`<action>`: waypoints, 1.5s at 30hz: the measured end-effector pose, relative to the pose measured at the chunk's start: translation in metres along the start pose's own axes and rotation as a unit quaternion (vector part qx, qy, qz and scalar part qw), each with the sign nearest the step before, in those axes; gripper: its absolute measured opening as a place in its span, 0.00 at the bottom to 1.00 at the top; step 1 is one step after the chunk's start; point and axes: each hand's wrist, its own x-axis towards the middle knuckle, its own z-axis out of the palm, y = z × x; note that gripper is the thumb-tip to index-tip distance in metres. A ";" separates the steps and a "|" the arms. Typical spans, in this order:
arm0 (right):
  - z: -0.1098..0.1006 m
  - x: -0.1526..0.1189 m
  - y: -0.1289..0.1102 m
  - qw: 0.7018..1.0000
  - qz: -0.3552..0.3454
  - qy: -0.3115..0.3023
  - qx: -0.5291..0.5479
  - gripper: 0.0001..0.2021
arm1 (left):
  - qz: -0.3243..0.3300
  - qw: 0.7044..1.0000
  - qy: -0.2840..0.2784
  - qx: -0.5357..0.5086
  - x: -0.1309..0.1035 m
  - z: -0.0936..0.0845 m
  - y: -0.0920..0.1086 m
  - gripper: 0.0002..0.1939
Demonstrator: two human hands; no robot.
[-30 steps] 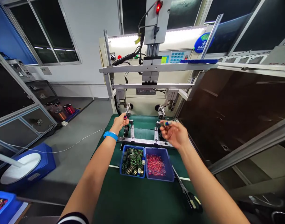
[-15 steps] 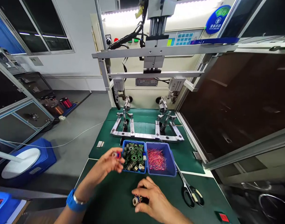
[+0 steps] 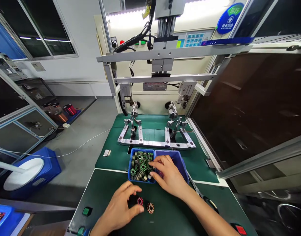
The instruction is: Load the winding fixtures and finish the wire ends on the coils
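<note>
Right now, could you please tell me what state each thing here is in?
Left hand: open
Right hand: open
Red-wound part: on bench, by left hand
Copper-wound part: on bench, unheld
Blue bin: well filled
Purple bin: mostly hidden
Scissors: partly hidden, open or shut unclear
Light strip: lit

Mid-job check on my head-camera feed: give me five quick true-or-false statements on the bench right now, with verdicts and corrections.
1. The right hand has its fingertips over the blue bin of green cores. True.
2. The scissors lie left of both bins. False: the scissors are on the right, partly hidden by the right forearm.
3. The red-wound core and the copper-coloured core are side by side on the green table. True.
4. The left hand is clenched in a fist. False: the left hand is open, thumb and fingers apart.
5. The purple bin stands right of the blue bin. True.
</note>
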 end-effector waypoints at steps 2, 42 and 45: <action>0.006 0.011 0.006 1.000 -0.012 -0.001 -0.023 0.17 | 0.037 0.996 0.075 0.018 0.015 -0.010 0.010 0.13; -0.005 -0.007 0.006 0.922 0.073 0.147 0.352 0.17 | 0.011 0.908 0.077 -0.412 0.084 -0.024 0.010 0.24; -0.003 -0.004 0.017 0.940 0.045 0.198 0.275 0.20 | -0.005 0.904 0.093 -0.418 0.083 -0.022 0.001 0.24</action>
